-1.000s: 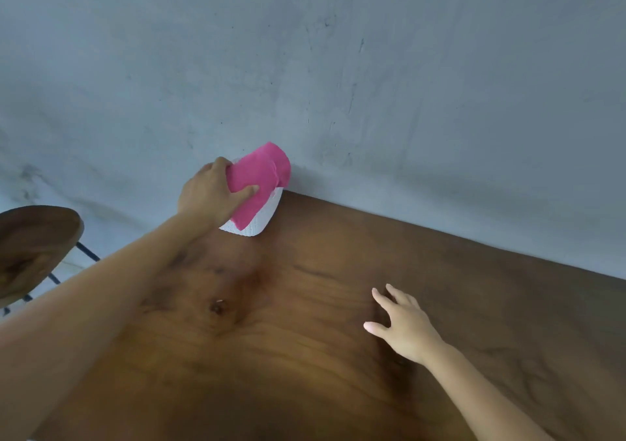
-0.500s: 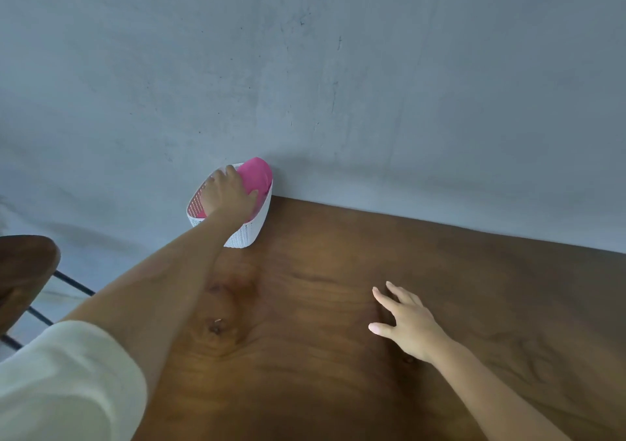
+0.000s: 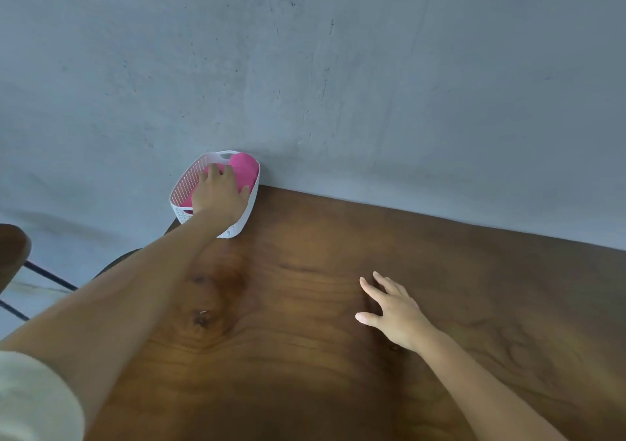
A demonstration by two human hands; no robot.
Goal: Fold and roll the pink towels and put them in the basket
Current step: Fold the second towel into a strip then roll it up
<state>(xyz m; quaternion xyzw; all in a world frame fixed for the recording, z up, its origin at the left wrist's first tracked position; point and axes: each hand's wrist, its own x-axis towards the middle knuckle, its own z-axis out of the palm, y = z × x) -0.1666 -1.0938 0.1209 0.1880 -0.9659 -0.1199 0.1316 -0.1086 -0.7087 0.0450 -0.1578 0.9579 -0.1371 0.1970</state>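
A white perforated basket [image 3: 249, 208] stands at the table's far left corner, against the wall. A rolled pink towel [image 3: 244, 169] lies inside it, and more pink shows under my hand. My left hand [image 3: 216, 191] reaches into the basket and rests flat on the pink towel, fingers stretched forward and thumb out to the right. It hides most of the basket's contents. My right hand [image 3: 389, 308] rests on the wooden table [image 3: 305, 339] with spread, straight fingers and holds nothing.
A grey wall runs along the table's far edge. At the left, beyond the table's edge, a dark wooden stool seat [image 3: 12, 251] on thin black metal legs [image 3: 47, 276] stands over a pale floor.
My left hand lowered the rolled pink towel from above the basket down into it and now lies flat on it. The right hand stayed in place on the table.
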